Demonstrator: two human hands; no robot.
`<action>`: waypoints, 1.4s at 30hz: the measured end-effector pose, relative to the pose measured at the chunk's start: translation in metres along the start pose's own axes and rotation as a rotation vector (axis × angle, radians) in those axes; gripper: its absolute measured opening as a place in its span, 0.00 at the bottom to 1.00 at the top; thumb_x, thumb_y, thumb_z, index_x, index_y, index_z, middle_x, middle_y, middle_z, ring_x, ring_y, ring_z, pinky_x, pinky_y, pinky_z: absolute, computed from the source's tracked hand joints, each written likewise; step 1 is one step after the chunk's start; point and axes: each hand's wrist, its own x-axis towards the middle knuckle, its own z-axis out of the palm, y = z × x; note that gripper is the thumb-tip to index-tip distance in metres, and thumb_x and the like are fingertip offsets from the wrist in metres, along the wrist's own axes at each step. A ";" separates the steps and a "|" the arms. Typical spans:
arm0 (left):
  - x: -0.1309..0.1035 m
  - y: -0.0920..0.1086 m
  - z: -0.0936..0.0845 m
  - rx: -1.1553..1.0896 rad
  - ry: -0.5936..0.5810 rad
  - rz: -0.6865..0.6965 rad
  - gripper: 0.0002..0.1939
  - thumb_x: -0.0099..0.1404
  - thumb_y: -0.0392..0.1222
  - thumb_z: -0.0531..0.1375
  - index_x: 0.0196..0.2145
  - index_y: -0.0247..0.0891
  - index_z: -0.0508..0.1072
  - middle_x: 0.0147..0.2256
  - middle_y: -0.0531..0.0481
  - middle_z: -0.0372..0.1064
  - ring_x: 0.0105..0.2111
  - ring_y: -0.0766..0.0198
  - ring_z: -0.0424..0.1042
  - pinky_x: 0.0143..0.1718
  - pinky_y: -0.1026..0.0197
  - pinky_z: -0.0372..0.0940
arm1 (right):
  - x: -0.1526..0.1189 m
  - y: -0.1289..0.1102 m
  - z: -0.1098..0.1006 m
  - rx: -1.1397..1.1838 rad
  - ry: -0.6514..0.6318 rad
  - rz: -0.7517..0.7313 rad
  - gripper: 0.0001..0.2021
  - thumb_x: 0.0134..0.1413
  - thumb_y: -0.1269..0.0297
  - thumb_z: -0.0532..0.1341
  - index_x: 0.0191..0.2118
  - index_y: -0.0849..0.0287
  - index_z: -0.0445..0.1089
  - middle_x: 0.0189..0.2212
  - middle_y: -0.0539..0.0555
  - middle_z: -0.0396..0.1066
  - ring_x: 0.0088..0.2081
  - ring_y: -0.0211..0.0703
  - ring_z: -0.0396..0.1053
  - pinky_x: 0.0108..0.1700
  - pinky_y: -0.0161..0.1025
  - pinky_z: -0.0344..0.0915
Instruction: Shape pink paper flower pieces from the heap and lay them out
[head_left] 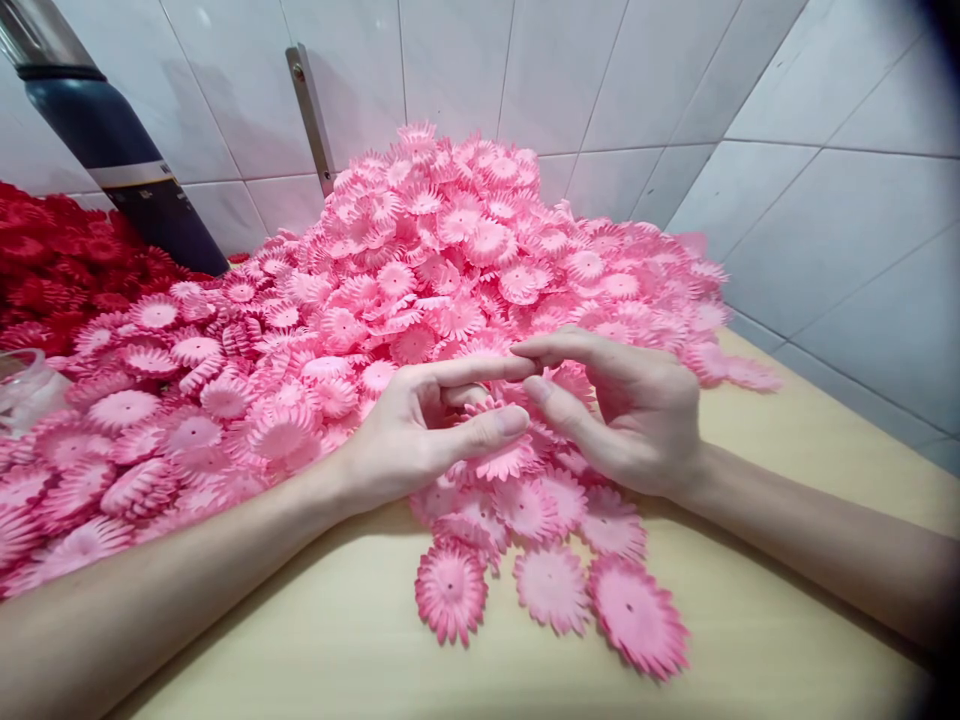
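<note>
Between both hands (525, 410) — touching fingertips — sits a pink flower (499, 460).

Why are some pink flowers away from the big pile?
Three pink flowers lie flat on the bare table, just off the pink pile, in front of the hands. Nothing looks torn or damaged.

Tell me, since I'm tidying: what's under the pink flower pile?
The pink flower pile rests on a wooden table, bare at the front; anything beneath the heap is covered.
</note>
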 end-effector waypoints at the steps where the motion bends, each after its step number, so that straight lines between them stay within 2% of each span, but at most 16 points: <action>1: 0.000 0.000 0.000 -0.011 -0.011 0.011 0.17 0.58 0.38 0.66 0.46 0.35 0.77 0.34 0.48 0.76 0.33 0.66 0.73 0.34 0.66 0.68 | 0.000 0.000 0.000 0.000 0.005 -0.003 0.14 0.52 0.77 0.62 0.44 0.57 0.72 0.34 0.54 0.76 0.34 0.42 0.74 0.36 0.39 0.73; 4: 0.001 -0.001 0.000 -0.004 -0.032 0.032 0.16 0.58 0.37 0.66 0.45 0.35 0.78 0.30 0.49 0.75 0.34 0.64 0.74 0.35 0.65 0.68 | 0.000 0.000 0.001 -0.020 0.012 -0.017 0.13 0.52 0.77 0.62 0.43 0.55 0.72 0.33 0.52 0.75 0.33 0.41 0.74 0.34 0.39 0.72; 8: 0.001 0.000 0.000 0.019 -0.024 0.017 0.17 0.57 0.37 0.67 0.45 0.34 0.78 0.29 0.49 0.75 0.37 0.62 0.74 0.39 0.64 0.69 | 0.000 0.001 0.000 0.002 -0.010 -0.036 0.15 0.53 0.80 0.57 0.44 0.59 0.71 0.32 0.54 0.75 0.34 0.43 0.74 0.33 0.41 0.71; 11: 0.001 0.000 0.000 0.011 -0.027 0.038 0.15 0.58 0.36 0.66 0.44 0.35 0.78 0.30 0.49 0.75 0.38 0.63 0.74 0.40 0.64 0.69 | 0.000 0.000 0.000 0.044 -0.010 -0.007 0.13 0.53 0.78 0.59 0.43 0.60 0.72 0.33 0.55 0.75 0.33 0.44 0.73 0.33 0.42 0.70; 13: 0.002 0.000 0.000 0.009 -0.042 0.055 0.14 0.58 0.35 0.66 0.44 0.36 0.78 0.27 0.51 0.74 0.38 0.63 0.74 0.41 0.64 0.69 | 0.000 0.000 0.000 0.038 -0.001 0.006 0.12 0.52 0.77 0.61 0.42 0.59 0.72 0.32 0.55 0.75 0.32 0.44 0.73 0.32 0.42 0.70; 16: 0.002 0.000 0.000 0.008 -0.057 0.055 0.15 0.58 0.32 0.65 0.45 0.36 0.78 0.24 0.53 0.71 0.40 0.63 0.74 0.42 0.65 0.68 | 0.000 -0.001 0.000 0.005 -0.002 -0.005 0.15 0.52 0.80 0.58 0.43 0.57 0.72 0.32 0.54 0.74 0.32 0.43 0.73 0.32 0.41 0.70; 19: 0.001 0.000 0.000 0.011 -0.046 0.047 0.15 0.58 0.33 0.66 0.45 0.34 0.77 0.27 0.51 0.73 0.40 0.63 0.73 0.42 0.65 0.68 | 0.000 0.000 -0.001 0.030 -0.030 0.003 0.18 0.52 0.81 0.55 0.44 0.54 0.71 0.32 0.54 0.74 0.33 0.44 0.73 0.33 0.42 0.70; 25: 0.001 0.001 0.000 0.030 -0.063 0.044 0.15 0.57 0.35 0.66 0.44 0.36 0.78 0.30 0.50 0.75 0.37 0.64 0.74 0.39 0.65 0.69 | 0.000 0.000 0.000 0.026 -0.001 -0.001 0.15 0.52 0.79 0.59 0.43 0.55 0.72 0.32 0.54 0.74 0.32 0.44 0.73 0.31 0.42 0.70; 28: 0.001 0.002 0.000 0.051 -0.039 0.028 0.16 0.55 0.34 0.68 0.43 0.36 0.79 0.30 0.50 0.75 0.37 0.62 0.74 0.38 0.64 0.69 | 0.000 0.000 -0.001 0.031 -0.023 0.003 0.18 0.51 0.80 0.57 0.44 0.53 0.72 0.32 0.54 0.74 0.33 0.45 0.73 0.31 0.43 0.70; 31: 0.000 0.001 0.000 0.052 -0.028 0.034 0.15 0.57 0.36 0.67 0.44 0.36 0.78 0.29 0.50 0.75 0.38 0.62 0.74 0.38 0.64 0.69 | 0.000 -0.001 -0.001 0.057 -0.027 0.017 0.17 0.52 0.79 0.57 0.44 0.52 0.72 0.32 0.53 0.74 0.33 0.45 0.73 0.32 0.44 0.71; 34: 0.000 0.000 0.000 0.067 -0.038 0.043 0.16 0.59 0.38 0.66 0.46 0.36 0.77 0.26 0.50 0.73 0.35 0.63 0.74 0.34 0.65 0.68 | 0.001 -0.001 0.000 0.051 -0.010 0.011 0.14 0.51 0.77 0.61 0.43 0.55 0.72 0.32 0.54 0.75 0.32 0.43 0.72 0.32 0.43 0.71; 37: 0.000 0.000 0.000 0.093 -0.042 0.034 0.17 0.58 0.38 0.67 0.46 0.36 0.77 0.27 0.50 0.73 0.32 0.64 0.73 0.32 0.66 0.68 | 0.001 0.000 0.001 0.026 -0.015 -0.016 0.16 0.50 0.80 0.59 0.43 0.56 0.72 0.32 0.55 0.74 0.32 0.44 0.72 0.32 0.43 0.70; 42: 0.000 0.001 0.001 0.024 -0.020 0.021 0.15 0.57 0.35 0.67 0.44 0.34 0.78 0.37 0.47 0.76 0.41 0.61 0.74 0.39 0.65 0.69 | 0.000 0.000 0.000 0.052 -0.027 -0.002 0.22 0.49 0.82 0.56 0.46 0.51 0.71 0.32 0.54 0.73 0.33 0.46 0.72 0.33 0.45 0.71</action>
